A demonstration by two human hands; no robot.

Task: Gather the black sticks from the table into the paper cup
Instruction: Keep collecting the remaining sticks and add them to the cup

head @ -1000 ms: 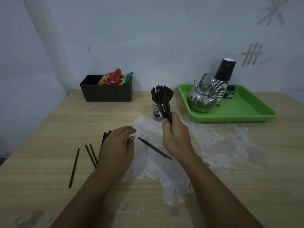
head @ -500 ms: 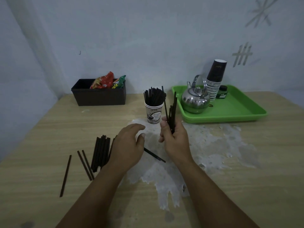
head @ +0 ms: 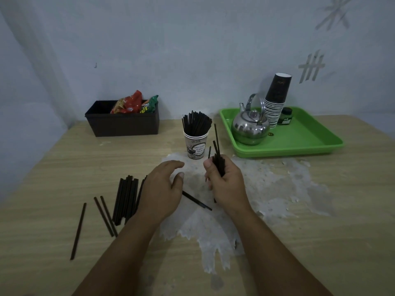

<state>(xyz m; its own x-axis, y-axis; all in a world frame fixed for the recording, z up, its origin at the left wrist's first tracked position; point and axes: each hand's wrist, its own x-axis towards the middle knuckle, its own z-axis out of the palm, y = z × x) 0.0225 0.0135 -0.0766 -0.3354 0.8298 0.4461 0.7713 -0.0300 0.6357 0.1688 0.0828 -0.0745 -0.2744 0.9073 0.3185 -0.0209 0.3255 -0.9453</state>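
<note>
A printed paper cup (head: 196,146) stands at the table's middle back, packed with several black sticks (head: 196,123). My right hand (head: 224,184) is shut on a small bundle of black sticks (head: 218,154), held upright just right of the cup. My left hand (head: 162,189) hovers palm down with fingers apart, holding nothing. One stick (head: 196,201) lies between my hands. A pile of sticks (head: 126,199) lies left of my left hand, partly hidden under it. Farther left lie a pair of sticks (head: 105,215) and a single stick (head: 78,230).
A black box (head: 123,126) with snack packets sits at the back left. A green tray (head: 310,139) at the back right holds a steel kettle (head: 250,127), stacked cups (head: 276,99) and a small bottle. A white peeled patch (head: 267,189) covers the table's middle.
My right hand pulled its bundle back from the cup and lowered it slightly to the cup's right. My left hand lifted off the pile and moved right, uncovering the sticks.
</note>
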